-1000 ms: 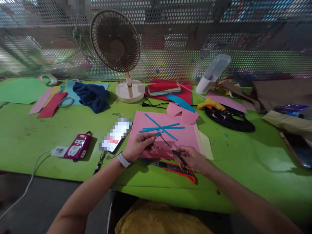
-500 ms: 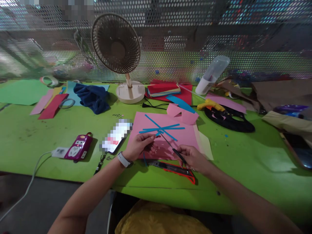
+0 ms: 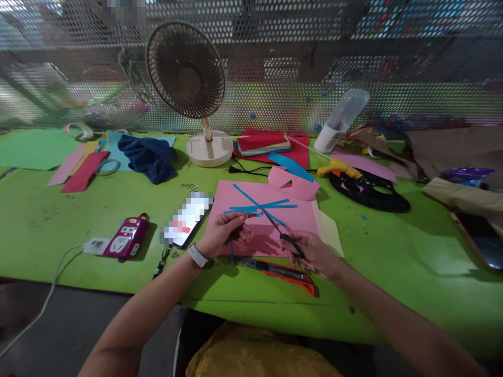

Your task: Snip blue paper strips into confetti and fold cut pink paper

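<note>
My right hand (image 3: pixel 310 251) grips black-handled scissors (image 3: pixel 274 221), whose blades point up and left over a pink paper sheet (image 3: pixel 271 238). Opposite the blade tips, my left hand (image 3: pixel 226 233) has thumb and fingers pinched on a narrow blue paper strip (image 3: pixel 231 252), whose tail hangs below the palm. Small blue bits lie close to those fingertips. Several longer blue strips (image 3: pixel 275 203) cross one another on the pink sheet. Just below both hands, an orange-and-black utility knife (image 3: pixel 281 271) rests on the green table (image 3: pixel 251 301).
A phone (image 3: pixel 190 219) and a purple power strip (image 3: pixel 128 236) lie to the left. Behind the sheet stand a fan (image 3: pixel 208 149) and stacked coloured paper (image 3: pixel 263 145). A yellow glue gun (image 3: pixel 338 168) rests by a black plate-like piece (image 3: pixel 371 195) on the right.
The scissors' blades have shifted slightly up and look more parted. Blue bits near my left fingertips lie differently. My left hand has barely moved.
</note>
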A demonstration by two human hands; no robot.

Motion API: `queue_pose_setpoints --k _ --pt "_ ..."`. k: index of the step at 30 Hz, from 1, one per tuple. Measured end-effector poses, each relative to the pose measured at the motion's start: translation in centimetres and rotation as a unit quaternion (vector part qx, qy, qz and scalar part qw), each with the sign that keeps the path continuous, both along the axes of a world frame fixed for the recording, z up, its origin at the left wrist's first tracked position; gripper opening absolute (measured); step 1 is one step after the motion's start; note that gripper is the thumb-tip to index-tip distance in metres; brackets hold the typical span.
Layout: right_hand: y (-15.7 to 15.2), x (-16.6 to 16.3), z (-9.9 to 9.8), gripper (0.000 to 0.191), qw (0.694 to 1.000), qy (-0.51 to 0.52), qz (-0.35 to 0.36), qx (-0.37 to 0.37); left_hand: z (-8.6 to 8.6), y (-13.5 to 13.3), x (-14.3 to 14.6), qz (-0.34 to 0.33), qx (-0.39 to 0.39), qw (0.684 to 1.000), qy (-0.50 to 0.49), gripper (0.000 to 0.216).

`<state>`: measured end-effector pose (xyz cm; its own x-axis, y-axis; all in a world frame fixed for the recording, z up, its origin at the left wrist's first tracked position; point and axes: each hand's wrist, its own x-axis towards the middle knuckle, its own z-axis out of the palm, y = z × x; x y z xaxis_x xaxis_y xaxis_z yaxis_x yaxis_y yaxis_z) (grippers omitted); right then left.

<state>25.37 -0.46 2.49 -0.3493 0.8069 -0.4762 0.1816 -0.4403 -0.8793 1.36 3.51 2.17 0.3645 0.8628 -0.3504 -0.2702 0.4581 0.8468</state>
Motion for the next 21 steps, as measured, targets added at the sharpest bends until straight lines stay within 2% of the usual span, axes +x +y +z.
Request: queue_pose_setpoints --k 6,14,21 --pt "-0.19 -0.33 0.41 0.048 0.999 0.0 0.052 -0.013 0.1 -0.18 0.13 0.002 0.004 1.0 -0.007 0.04" --pt "-0.38 -0.57 0.38 0.046 0.999 -0.003 0.044 -0.001 0.58 -0.55 0.25 -0.036 0.017 0.999 0.007 0.058" --pt "-0.41 -0.86 0.42 0.049 1.0 0.001 0.029 -0.004 0.42 -0.67 0.53 -0.045 0.019 0.999 0.008 0.052"
